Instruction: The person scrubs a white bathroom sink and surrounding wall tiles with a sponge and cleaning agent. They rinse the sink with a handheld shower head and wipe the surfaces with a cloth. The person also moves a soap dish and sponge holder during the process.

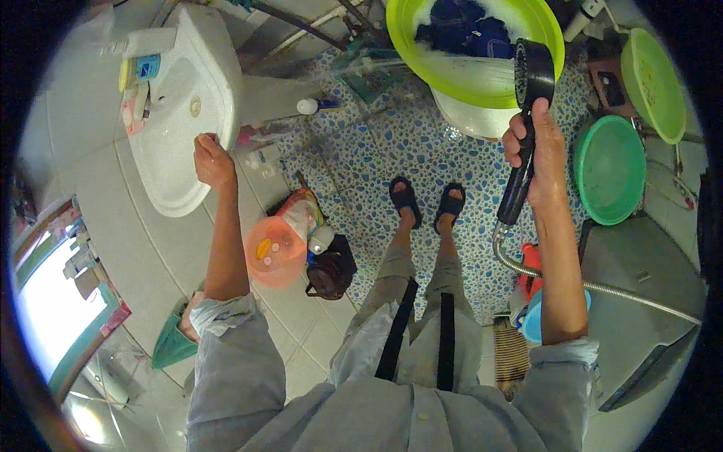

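Note:
My right hand (542,150) grips the handle of a black shower head (534,73), its metal hose (508,257) trailing off to the right. Water sprays leftward from its face, across a lime-green plastic basin (474,93). Dark blue clothes (466,31) lie in that basin among suds. Beneath the basin shows a white tub (469,121). Over the near rim of a white washbasin (229,107), my left hand (214,161) is curled into a loose fist; I see nothing in it.
A pink tub (275,251), a dark bag (332,271) and bottles stand on the floor at left. Further right are a green basin (611,169), a lighter green basin (655,85) and a grey appliance (638,288). Pebble-patterned tiles (361,141) cover the floor.

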Action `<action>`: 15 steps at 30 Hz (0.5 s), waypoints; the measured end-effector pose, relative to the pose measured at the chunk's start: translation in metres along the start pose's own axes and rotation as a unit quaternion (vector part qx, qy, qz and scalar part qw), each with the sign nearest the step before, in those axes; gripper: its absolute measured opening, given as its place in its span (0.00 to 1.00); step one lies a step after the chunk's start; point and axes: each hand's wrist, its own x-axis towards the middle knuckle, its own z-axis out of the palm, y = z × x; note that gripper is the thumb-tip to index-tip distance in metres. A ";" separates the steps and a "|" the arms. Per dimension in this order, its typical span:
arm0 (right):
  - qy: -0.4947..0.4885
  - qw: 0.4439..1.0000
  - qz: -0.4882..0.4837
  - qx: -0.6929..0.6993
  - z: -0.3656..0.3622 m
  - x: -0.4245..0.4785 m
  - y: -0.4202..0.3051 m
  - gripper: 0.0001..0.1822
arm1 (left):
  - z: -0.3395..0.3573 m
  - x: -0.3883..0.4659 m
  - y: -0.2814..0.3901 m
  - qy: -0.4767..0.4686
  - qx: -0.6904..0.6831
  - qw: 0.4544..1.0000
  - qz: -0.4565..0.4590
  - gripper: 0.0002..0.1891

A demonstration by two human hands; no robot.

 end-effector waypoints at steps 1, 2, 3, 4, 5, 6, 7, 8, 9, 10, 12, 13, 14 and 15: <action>0.001 1.000 -0.009 -0.001 0.000 0.000 -0.001 0.15 | 0.000 0.000 0.000 -0.016 0.013 1.000 -0.022 0.23; -0.008 1.000 -0.001 -0.012 0.001 -0.001 -0.003 0.16 | 0.000 -0.001 0.000 -0.006 0.014 1.000 0.001 0.23; -0.024 0.998 -0.013 -0.048 0.003 -0.003 -0.003 0.16 | 0.000 -0.001 0.000 -0.005 0.016 1.000 0.011 0.23; -0.039 0.995 -0.024 -0.087 0.007 -0.006 -0.004 0.16 | 0.000 -0.002 -0.001 -0.005 0.017 1.000 0.015 0.23; -0.064 0.989 -0.044 -0.123 0.012 -0.010 -0.004 0.17 | 0.001 -0.003 -0.001 -0.010 0.031 0.999 0.013 0.22; -0.056 0.989 -0.050 -0.130 0.019 -0.016 -0.003 0.16 | 0.002 -0.003 -0.002 -0.015 0.044 0.999 0.004 0.22; -0.062 0.977 -0.085 -0.184 0.028 -0.023 -0.003 0.18 | 0.003 -0.003 -0.001 -0.003 0.050 0.999 0.015 0.22; -0.070 0.962 -0.120 -0.237 0.037 -0.031 -0.002 0.21 | 0.004 -0.002 0.000 0.001 0.060 0.998 -0.002 0.21; -0.082 0.941 -0.163 -0.284 0.048 -0.040 -0.003 0.26 | 0.004 -0.001 0.002 0.001 0.066 0.998 -0.006 0.20; -0.097 0.926 -0.163 -0.326 0.059 -0.049 -0.004 0.39 | 0.005 0.000 0.005 -0.029 0.062 0.997 -0.041 0.19; -0.167 0.823 -0.305 -0.450 0.084 -0.068 -0.005 0.45 | 0.002 -0.001 0.011 0.000 0.002 1.000 -0.025 0.18; -0.208 0.745 -0.363 -0.519 0.096 -0.077 -0.006 0.47 | -0.002 -0.006 0.012 0.014 -0.037 0.999 -0.028 0.17; -0.251 0.710 -0.356 -0.553 0.106 -0.085 -0.007 0.49 | -0.006 -0.016 0.015 0.049 -0.164 0.985 -0.010 0.17; -0.311 0.654 -0.366 -0.584 0.115 -0.093 -0.007 0.50 | -0.012 -0.028 0.017 0.086 -0.280 0.956 -0.017 0.17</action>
